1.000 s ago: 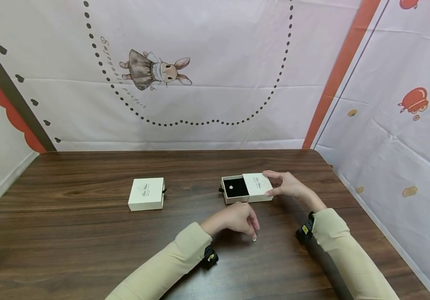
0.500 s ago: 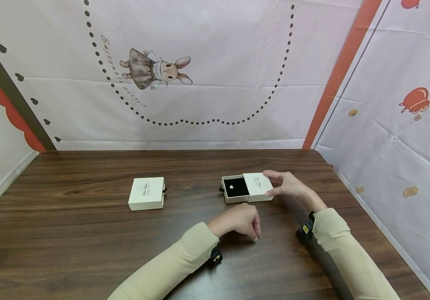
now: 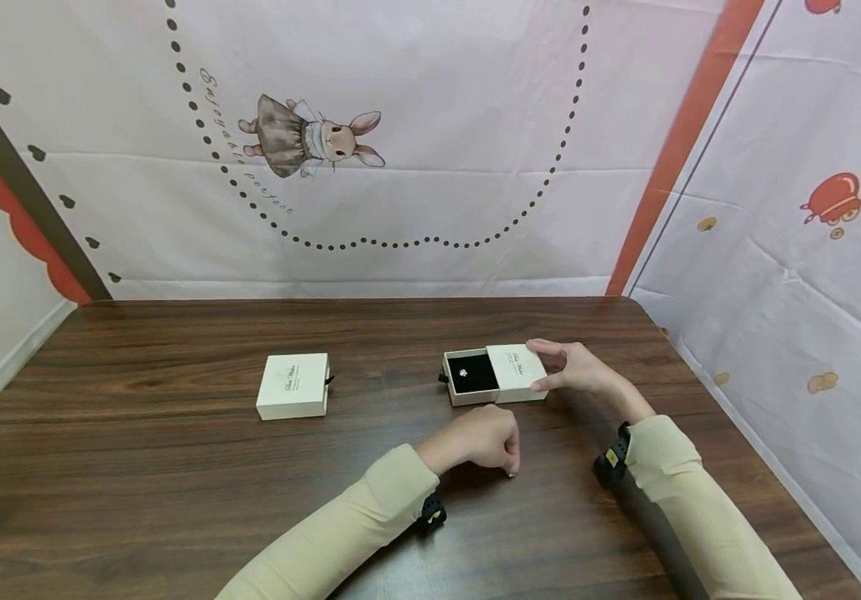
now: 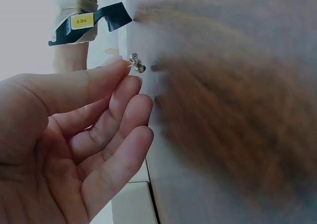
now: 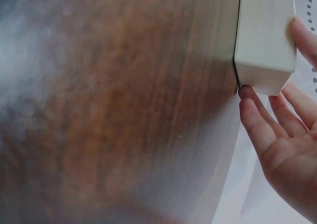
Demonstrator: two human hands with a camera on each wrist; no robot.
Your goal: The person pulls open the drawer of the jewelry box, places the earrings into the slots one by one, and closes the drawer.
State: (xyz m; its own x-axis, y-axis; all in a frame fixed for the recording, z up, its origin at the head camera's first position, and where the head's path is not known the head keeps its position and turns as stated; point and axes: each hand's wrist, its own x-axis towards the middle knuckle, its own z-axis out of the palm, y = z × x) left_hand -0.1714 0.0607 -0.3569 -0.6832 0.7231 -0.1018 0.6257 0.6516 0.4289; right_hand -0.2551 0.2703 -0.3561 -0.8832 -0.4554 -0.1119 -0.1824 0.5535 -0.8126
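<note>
In the head view, my left hand (image 3: 484, 437) hovers near the front of the half-pulled-out box. Its thumb and forefinger pinch a small silvery stud earring (image 4: 137, 64) by its thin post, as the left wrist view shows; the other fingers are loosely curled. My right hand (image 3: 583, 371) grips the right end of the cream box sleeve (image 3: 514, 372), thumb on the near side and fingers at the far side and end. The drawer, with a black pad (image 3: 478, 380), sticks out to the left. A second small shiny stud (image 3: 463, 373) sits on that pad.
Another cream box (image 3: 292, 387), shut, with a black pull tab on its right side, stands to the left on the brown wooden table (image 3: 175, 483). A printed white cloth (image 3: 430, 100) hangs behind the table, and another along its right side.
My left hand has turned and shifted slightly to the right, so the earring is mostly tucked out of the head view. The right hand and both boxes have stayed in place.
</note>
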